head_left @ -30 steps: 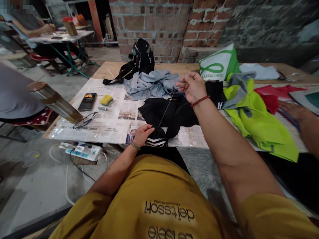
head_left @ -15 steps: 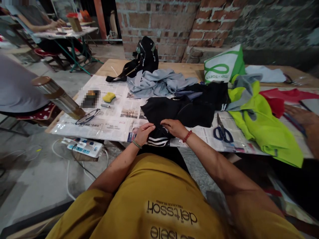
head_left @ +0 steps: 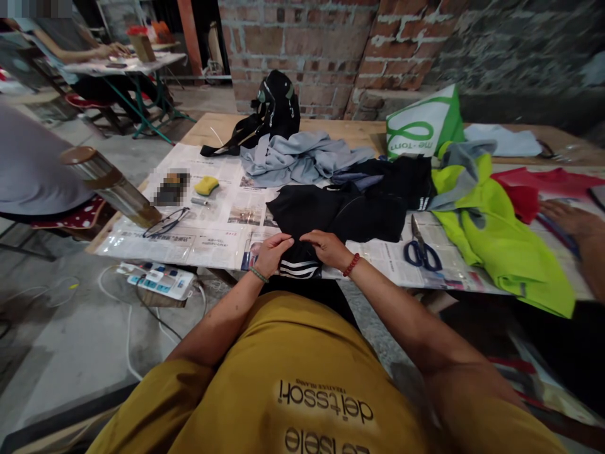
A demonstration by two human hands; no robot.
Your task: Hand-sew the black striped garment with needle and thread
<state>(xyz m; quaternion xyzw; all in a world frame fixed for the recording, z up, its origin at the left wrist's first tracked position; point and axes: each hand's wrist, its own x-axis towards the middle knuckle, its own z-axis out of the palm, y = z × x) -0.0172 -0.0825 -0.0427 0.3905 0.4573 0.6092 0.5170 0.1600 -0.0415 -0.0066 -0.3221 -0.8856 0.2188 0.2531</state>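
Observation:
A black garment (head_left: 340, 211) lies spread on the newspaper, and its near end with white stripes (head_left: 300, 268) hangs at the table's front edge. My left hand (head_left: 273, 253) pinches the cloth just above the stripes, thumb and forefinger together. Close beside it, my right hand (head_left: 329, 248) is closed in a pinch over the same cloth; whatever its fingertips hold is too small to make out. Dark blue-handled scissors (head_left: 422, 251) rest to the right of the garment.
Behind lie grey cloth (head_left: 302, 157), a black backpack (head_left: 280, 104) and a green-white bag (head_left: 425, 126). Lime clothing (head_left: 505, 221) is at right, near another person's hand (head_left: 567, 217). A bottle (head_left: 111, 186), glasses (head_left: 166, 222) and yellow sponge (head_left: 207, 185) stand left; a power strip (head_left: 163, 280) sits below.
My right hand has shifted slightly left and down, its fingertips closer to my left hand. The left hand and the garment look almost unchanged.

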